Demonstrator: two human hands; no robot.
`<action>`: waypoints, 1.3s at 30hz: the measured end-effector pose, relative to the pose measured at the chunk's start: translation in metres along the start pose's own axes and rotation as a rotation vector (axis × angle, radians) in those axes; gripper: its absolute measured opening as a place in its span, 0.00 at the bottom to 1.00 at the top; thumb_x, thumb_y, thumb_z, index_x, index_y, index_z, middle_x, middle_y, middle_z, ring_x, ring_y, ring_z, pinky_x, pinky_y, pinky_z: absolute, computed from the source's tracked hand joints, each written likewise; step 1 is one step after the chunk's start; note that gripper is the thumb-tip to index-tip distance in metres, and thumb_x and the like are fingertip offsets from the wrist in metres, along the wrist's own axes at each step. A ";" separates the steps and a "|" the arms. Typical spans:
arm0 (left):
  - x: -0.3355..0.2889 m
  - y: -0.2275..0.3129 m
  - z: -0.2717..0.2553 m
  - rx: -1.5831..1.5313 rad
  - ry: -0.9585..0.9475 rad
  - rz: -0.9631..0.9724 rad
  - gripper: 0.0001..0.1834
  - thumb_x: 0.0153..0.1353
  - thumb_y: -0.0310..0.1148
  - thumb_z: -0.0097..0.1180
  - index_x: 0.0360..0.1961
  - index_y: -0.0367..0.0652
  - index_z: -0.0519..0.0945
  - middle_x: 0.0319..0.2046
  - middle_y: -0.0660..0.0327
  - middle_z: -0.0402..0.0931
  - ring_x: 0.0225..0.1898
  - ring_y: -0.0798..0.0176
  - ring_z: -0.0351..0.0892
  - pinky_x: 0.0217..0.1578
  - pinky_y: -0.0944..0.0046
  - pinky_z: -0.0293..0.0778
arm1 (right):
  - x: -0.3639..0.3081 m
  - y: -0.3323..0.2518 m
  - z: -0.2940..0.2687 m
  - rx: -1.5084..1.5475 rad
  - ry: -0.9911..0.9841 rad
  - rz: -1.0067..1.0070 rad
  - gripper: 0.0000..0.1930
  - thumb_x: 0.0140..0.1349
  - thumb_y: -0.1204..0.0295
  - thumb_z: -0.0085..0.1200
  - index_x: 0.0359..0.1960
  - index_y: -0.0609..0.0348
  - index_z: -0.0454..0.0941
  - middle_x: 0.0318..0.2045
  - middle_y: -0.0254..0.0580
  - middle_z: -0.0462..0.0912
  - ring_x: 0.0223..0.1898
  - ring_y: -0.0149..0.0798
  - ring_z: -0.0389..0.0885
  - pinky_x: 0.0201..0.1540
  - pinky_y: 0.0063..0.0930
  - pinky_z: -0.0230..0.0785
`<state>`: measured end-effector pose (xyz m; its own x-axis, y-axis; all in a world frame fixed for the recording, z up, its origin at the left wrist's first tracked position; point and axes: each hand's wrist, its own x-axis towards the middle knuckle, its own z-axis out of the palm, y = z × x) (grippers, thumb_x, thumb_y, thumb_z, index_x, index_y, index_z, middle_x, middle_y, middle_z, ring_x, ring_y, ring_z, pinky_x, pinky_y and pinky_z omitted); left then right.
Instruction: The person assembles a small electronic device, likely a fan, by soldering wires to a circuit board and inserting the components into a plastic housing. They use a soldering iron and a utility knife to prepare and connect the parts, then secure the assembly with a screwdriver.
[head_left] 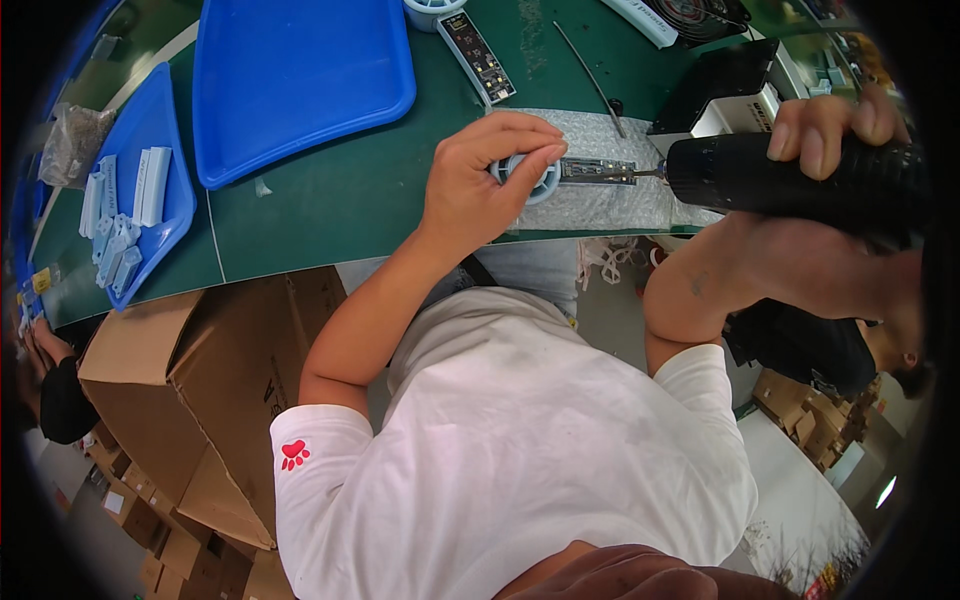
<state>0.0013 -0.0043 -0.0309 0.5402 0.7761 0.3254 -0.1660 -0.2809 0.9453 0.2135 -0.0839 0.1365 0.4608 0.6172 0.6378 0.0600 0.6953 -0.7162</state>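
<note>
Grn table [320, 215] carried lg blue tray [300, 80], back from near edge; bubble wrap [610, 210] lay along that edge. Blk pwr driver [780, 195] sat clamped in R hand [820, 135]; L hand [485, 165], apart from it, pinched lt-blue round pc [548, 188]. Slim PCB [585, 165] lay R of that, over wrap, at driver tip.

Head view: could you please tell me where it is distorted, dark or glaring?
Head view, left: the front edge of the table bends; head view, right: the far end of the driver fades into the dark rim; head view, lower right: a light glares white; head view, upper middle: the wrap shows small glints.
</note>
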 end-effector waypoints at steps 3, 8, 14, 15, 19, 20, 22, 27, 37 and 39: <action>0.001 0.000 0.000 0.003 -0.003 0.001 0.06 0.65 0.23 0.66 0.41 0.38 0.91 0.42 0.57 0.88 0.44 0.64 0.86 0.47 0.66 0.80 | 0.000 0.000 -0.001 0.009 0.007 -0.017 0.47 0.61 0.28 0.50 0.51 0.71 0.68 0.44 0.49 0.71 0.30 0.38 0.73 0.32 0.34 0.67; 0.001 -0.001 0.000 -0.015 -0.007 0.002 0.06 0.65 0.23 0.66 0.41 0.38 0.91 0.42 0.57 0.88 0.44 0.64 0.86 0.48 0.66 0.79 | -0.004 0.000 0.002 -0.006 0.004 -0.033 0.47 0.61 0.28 0.50 0.51 0.71 0.68 0.44 0.48 0.71 0.30 0.38 0.73 0.32 0.34 0.68; 0.001 0.000 -0.001 -0.004 -0.004 -0.017 0.06 0.65 0.23 0.67 0.41 0.38 0.91 0.42 0.57 0.88 0.44 0.64 0.86 0.48 0.66 0.79 | -0.004 -0.001 0.003 -0.013 0.003 -0.041 0.47 0.62 0.28 0.49 0.51 0.71 0.68 0.44 0.48 0.71 0.30 0.38 0.73 0.31 0.34 0.68; 0.001 0.000 -0.001 -0.005 -0.005 -0.018 0.06 0.65 0.23 0.67 0.41 0.39 0.91 0.42 0.57 0.88 0.44 0.64 0.86 0.48 0.66 0.79 | -0.005 -0.001 0.003 -0.018 0.003 -0.043 0.47 0.62 0.28 0.49 0.51 0.71 0.68 0.44 0.48 0.71 0.29 0.38 0.73 0.31 0.34 0.68; 0.003 -0.001 -0.001 -0.009 -0.006 -0.016 0.06 0.65 0.23 0.67 0.41 0.39 0.91 0.42 0.57 0.88 0.44 0.64 0.87 0.47 0.66 0.79 | -0.004 0.000 0.005 -0.028 0.002 -0.048 0.47 0.62 0.29 0.49 0.51 0.71 0.67 0.44 0.48 0.70 0.29 0.38 0.73 0.31 0.34 0.68; 0.003 -0.001 -0.001 -0.010 -0.006 -0.014 0.06 0.64 0.23 0.67 0.41 0.39 0.91 0.42 0.57 0.88 0.44 0.64 0.87 0.47 0.66 0.80 | -0.004 0.000 0.005 -0.030 0.001 -0.049 0.46 0.62 0.29 0.49 0.51 0.71 0.67 0.44 0.48 0.70 0.29 0.38 0.73 0.31 0.34 0.68; 0.003 -0.002 -0.001 -0.010 -0.004 -0.011 0.06 0.64 0.23 0.67 0.41 0.39 0.91 0.42 0.57 0.88 0.44 0.64 0.87 0.47 0.66 0.80 | -0.003 0.001 0.005 -0.033 0.003 -0.049 0.46 0.62 0.29 0.49 0.51 0.71 0.67 0.44 0.48 0.70 0.29 0.38 0.73 0.31 0.34 0.68; 0.001 -0.001 0.001 0.002 0.005 -0.003 0.06 0.64 0.22 0.67 0.41 0.39 0.91 0.42 0.57 0.88 0.44 0.64 0.87 0.46 0.66 0.80 | -0.004 0.001 0.008 -0.035 -0.008 -0.052 0.46 0.63 0.29 0.49 0.51 0.71 0.67 0.44 0.48 0.70 0.29 0.38 0.73 0.31 0.34 0.68; -0.002 -0.001 0.004 0.041 0.030 0.046 0.07 0.63 0.21 0.67 0.41 0.38 0.91 0.41 0.57 0.88 0.42 0.63 0.87 0.45 0.66 0.80 | -0.010 0.007 0.017 -0.010 -0.019 -0.068 0.44 0.66 0.31 0.48 0.52 0.73 0.68 0.43 0.50 0.72 0.29 0.39 0.74 0.30 0.34 0.69; -0.002 -0.001 0.004 0.059 0.032 0.058 0.07 0.64 0.22 0.66 0.41 0.38 0.91 0.41 0.57 0.88 0.42 0.64 0.87 0.45 0.66 0.80 | -0.010 0.007 0.016 -0.051 -0.026 -0.087 0.44 0.67 0.32 0.48 0.52 0.73 0.68 0.43 0.51 0.74 0.29 0.40 0.74 0.31 0.35 0.70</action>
<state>0.0039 -0.0078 -0.0327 0.5046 0.7749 0.3806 -0.1466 -0.3576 0.9223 0.1954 -0.0795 0.1298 0.4283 0.5650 0.7052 0.1440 0.7278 -0.6705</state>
